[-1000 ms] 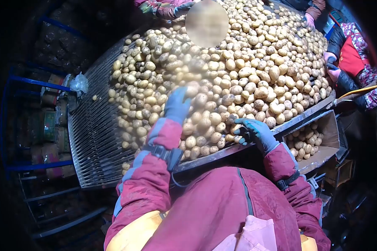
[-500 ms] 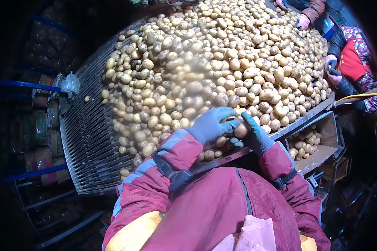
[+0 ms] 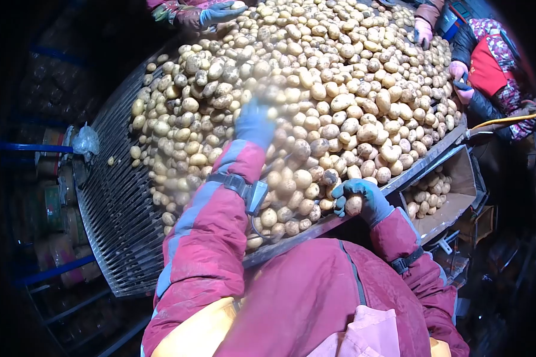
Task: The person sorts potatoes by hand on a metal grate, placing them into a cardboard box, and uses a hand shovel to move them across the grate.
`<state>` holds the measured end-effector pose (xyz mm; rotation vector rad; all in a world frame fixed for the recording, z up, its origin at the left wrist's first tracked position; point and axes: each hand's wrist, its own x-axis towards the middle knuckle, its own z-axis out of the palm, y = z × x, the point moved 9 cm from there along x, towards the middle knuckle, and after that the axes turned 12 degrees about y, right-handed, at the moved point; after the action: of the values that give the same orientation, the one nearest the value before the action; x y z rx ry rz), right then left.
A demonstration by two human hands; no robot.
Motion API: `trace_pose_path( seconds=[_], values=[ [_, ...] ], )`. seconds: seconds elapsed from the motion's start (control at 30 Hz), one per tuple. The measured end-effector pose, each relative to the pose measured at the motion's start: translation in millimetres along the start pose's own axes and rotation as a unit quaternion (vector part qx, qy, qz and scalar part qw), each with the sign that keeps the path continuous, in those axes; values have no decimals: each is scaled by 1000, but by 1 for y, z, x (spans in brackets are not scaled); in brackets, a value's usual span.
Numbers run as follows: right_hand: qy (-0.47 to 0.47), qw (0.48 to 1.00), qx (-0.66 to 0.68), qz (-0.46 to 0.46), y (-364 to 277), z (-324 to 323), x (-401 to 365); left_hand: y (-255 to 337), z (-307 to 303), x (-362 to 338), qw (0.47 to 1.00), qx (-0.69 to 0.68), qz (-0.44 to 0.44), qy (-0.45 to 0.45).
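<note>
A large heap of potatoes (image 3: 339, 101) covers the slatted metal table (image 3: 116, 232). My left hand (image 3: 256, 124), in a blue glove, reaches far over the middle of the heap. Blur hides its fingers, so whether they grip anything does not show. Near the table's front edge, my right hand (image 3: 366, 199), in a blue-green glove, is closed around a potato (image 3: 354, 205).
An open box (image 3: 446, 214) of potatoes sits below the table's right edge. Co-workers' gloved hands rest by the heap at the top left (image 3: 220, 13), top right (image 3: 423, 33) and right side (image 3: 460, 80). A plastic bag (image 3: 86, 141) hangs at the left.
My left hand has moved away from my right hand, forward and left over the heap. My right hand has shifted slightly and holds a potato. A co-worker's gloved hand has appeared at the top left.
</note>
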<state>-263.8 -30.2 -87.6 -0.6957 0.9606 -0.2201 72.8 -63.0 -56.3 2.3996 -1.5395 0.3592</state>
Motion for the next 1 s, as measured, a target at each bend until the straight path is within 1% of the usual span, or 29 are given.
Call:
trace_pose_path(
  seconds=[0.03,0.1,0.13,0.17,0.27,0.3,0.33,0.4,0.5,0.53,0.6,0.63,0.67,0.7,0.73,0.77,0.8,0.83,0.87,0.9,0.93,0.97,1.0],
  values=[
    [7,998,-48,-43,-3,-3,1,4,2,0,999,29,11,-4],
    [1,991,-97,-93,-6,-4,-1,6,15,-2,997,10,-6,-75],
    [-12,990,-95,-105,-11,2,-5,7,17,1,994,1,-14,-109],
    [-15,990,-94,-108,-13,8,-8,3,14,3,992,-15,-50,-112],
    [-23,987,-106,-118,-21,24,-18,3,5,14,985,-32,-50,-164],
    [-31,984,-118,-130,-24,27,-18,7,11,19,985,-34,-14,-172],
    [-45,976,-140,-158,-24,28,-18,4,22,21,982,-18,-17,-190],
    [-56,967,-169,-184,-26,30,-20,2,40,22,974,14,-23,-225],
    [-46,968,-178,-171,-23,32,-20,18,22,15,959,-98,28,-263],
    [-41,971,-171,-160,-18,31,-19,33,24,3,948,-111,73,-289],
    [-52,974,-155,-158,-14,33,-19,38,17,-18,970,-116,58,-205],
    [-67,973,-148,-166,-16,36,-19,43,11,-20,972,-105,76,-198],
    [-71,972,-147,-168,-16,35,-19,38,11,-21,952,-200,-1,-232],
    [-75,972,-146,-169,-16,35,-20,31,11,-23,917,-292,-78,-262],
    [-68,973,-150,-164,-15,34,-20,26,10,-26,866,-378,-154,-287],
    [-66,971,-158,-164,-16,36,-21,32,-6,-34,719,-546,-292,-317],
    [-64,970,-166,-165,-15,37,-22,39,-24,-41,615,-620,-340,-347],
    [-65,966,-179,-173,-19,41,-24,42,-36,-48,518,-663,-433,-323],
    [-65,962,-193,-180,-21,44,-26,45,-42,-56,408,-694,-516,-292],
    [-74,978,-140,-139,-16,43,-23,41,-50,-34,556,-725,-326,-243],
    [-83,988,-87,-96,-11,42,-20,38,-55,-29,671,-710,-117,-179],
    [-92,994,-35,-53,-5,42,-17,36,-58,-35,708,-691,-38,-141],
    [-89,992,-57,-67,-4,44,-14,32,-61,-44,739,-667,36,-94]
  ],
)
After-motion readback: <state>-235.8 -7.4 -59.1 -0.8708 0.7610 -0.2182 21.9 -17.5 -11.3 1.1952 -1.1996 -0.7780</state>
